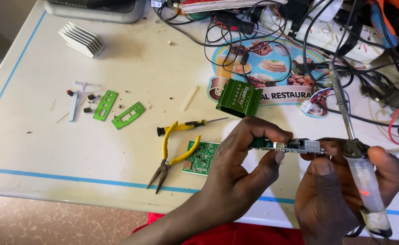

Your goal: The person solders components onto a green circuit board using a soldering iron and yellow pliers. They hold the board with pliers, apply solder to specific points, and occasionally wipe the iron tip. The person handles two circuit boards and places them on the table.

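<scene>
My left hand (244,159) pinches a green circuit board (285,145) held edge-on above the table's front edge. My right hand (340,190) touches the board's right end with its fingertips and also grips a soldering iron (360,168) with a clear handle, its metal shaft pointing up and away. A second green circuit board (200,158) lies flat on the table just left of my left hand. A green ribbed metal case (239,97) stands behind the hands.
Yellow-handled pliers (170,152) and a small screwdriver (190,125) lie left of the boards. Two green end plates (118,110), small knobs and a metal strip sit further left. A finned aluminium heatsink (81,39) is at the back left. Tangled cables (344,59) crowd the back right.
</scene>
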